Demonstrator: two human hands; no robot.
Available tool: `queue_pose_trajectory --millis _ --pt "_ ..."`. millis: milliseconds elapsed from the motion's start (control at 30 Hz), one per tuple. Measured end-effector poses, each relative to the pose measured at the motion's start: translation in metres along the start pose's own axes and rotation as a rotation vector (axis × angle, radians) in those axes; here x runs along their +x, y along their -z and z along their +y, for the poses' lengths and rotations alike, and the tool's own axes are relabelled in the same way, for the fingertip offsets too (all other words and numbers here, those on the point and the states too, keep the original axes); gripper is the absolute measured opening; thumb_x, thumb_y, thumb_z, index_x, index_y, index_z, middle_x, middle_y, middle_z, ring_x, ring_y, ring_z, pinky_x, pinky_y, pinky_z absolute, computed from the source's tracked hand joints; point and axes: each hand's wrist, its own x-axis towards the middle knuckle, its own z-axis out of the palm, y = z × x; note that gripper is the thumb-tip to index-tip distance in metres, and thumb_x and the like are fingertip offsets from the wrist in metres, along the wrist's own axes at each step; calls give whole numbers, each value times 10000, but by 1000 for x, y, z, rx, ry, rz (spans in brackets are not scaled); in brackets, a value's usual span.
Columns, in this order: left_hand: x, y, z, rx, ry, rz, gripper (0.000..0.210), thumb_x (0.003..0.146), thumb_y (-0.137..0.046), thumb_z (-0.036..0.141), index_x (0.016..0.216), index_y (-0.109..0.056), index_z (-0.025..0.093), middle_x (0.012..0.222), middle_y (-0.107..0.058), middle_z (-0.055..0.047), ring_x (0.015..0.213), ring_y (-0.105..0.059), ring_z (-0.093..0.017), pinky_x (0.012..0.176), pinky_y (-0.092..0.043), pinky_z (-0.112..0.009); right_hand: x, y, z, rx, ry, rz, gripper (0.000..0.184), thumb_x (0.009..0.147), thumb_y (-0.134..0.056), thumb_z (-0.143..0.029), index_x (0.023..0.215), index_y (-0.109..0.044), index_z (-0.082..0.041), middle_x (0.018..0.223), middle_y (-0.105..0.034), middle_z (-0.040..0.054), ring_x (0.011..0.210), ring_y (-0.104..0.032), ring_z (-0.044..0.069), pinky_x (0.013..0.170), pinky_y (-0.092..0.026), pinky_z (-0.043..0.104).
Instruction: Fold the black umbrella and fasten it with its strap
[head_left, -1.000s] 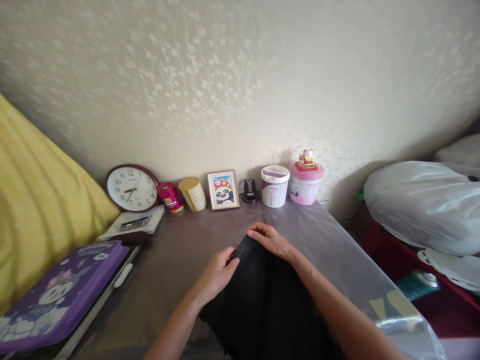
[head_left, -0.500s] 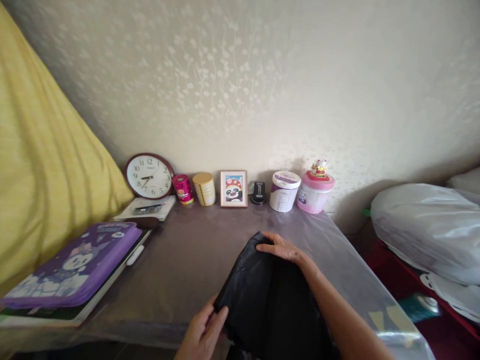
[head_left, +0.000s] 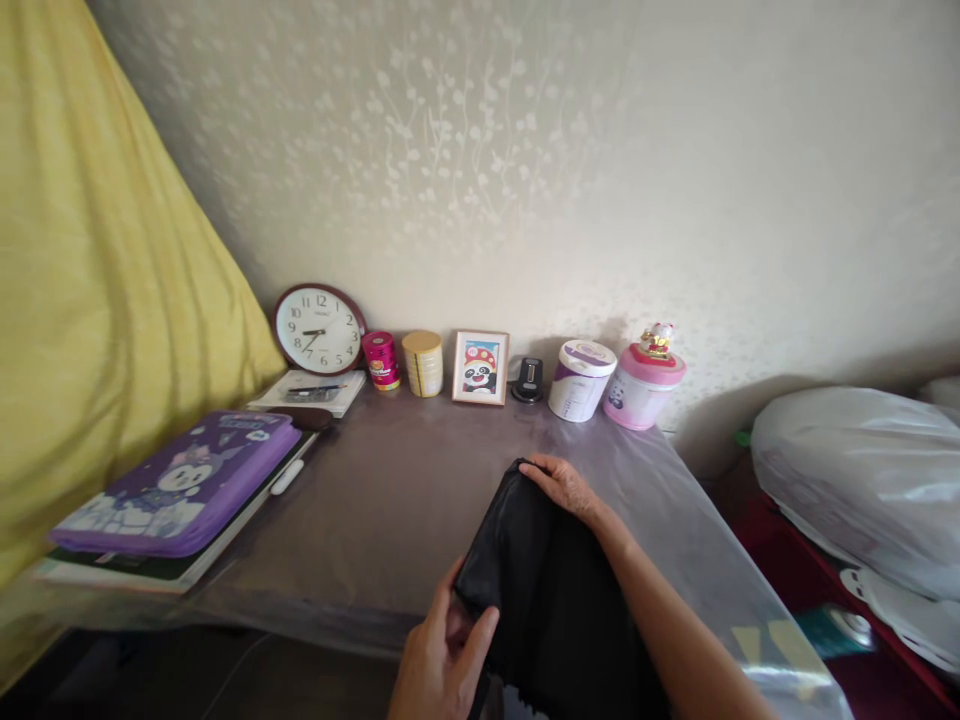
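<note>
A piece of thin, dark black fabric (head_left: 570,600) hangs between my two hands at the near edge of the table, with a fold running down it. What kind of article it is I cannot make out. My left hand (head_left: 450,645) pinches its left edge between thumb and fingers. At its top corner, my right hand (head_left: 562,485) grips the edge, thumb on the near side. The lower part drops out of the frame, and a ragged edge shows near the bottom.
Along the wall stand a clock (head_left: 320,330), a pink can (head_left: 382,362), a yellow-lidded tub (head_left: 424,365), a framed panda picture (head_left: 480,370), a black stapler-like item (head_left: 529,380) and two tubs. A purple case (head_left: 180,490) lies left. A white bag (head_left: 862,480) is right.
The view has shifted, so the table things sit a little farther right. Both hands still hold the black fabric; its opened-out inner side now looks more folded over, and my left hand appears farther right.
</note>
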Motion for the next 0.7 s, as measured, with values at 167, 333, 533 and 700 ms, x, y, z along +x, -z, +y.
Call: queue_pose_trajectory --millis 167,333,533,700 --pt "-3 -4 -7 -78 59 106 764 845 -391 483 1412 -45 105 582 -550 29 579 -564 -142 609 -432 -234 3 -6 -1 -345 43 115 348 859 -428 -467 723 -579 -184 725 -563 3 693 -515 137 669 -382 252" --pt "-10 -6 -9 -25 -39 186 697 884 -316 476 1438 -20 172 606 -474 39 538 -490 -114 586 -427 -218 1 -13 2 -582 -84 199 327 851 -447 -476 739 -560 -189 806 -556 28 756 -535 146 703 -377 265" --pt "-14 -2 -26 517 -149 -36 631 821 -425 469 1397 -290 252 944 -506 -89 836 -542 -193 786 -449 -324 -1 -16 3 -645 -153 187 291 852 -463 -458 751 -536 -194 832 -594 42 795 -554 165 685 -366 274" --pt "-14 -2 -33 634 7 -264 692 811 -418 403 1420 -104 302 1101 -536 -132 897 -577 -249 759 -455 -346 1 -16 0 -687 -209 170 293 853 -458 -460 757 -539 -195 847 -607 46 799 -564 178 660 -355 283"
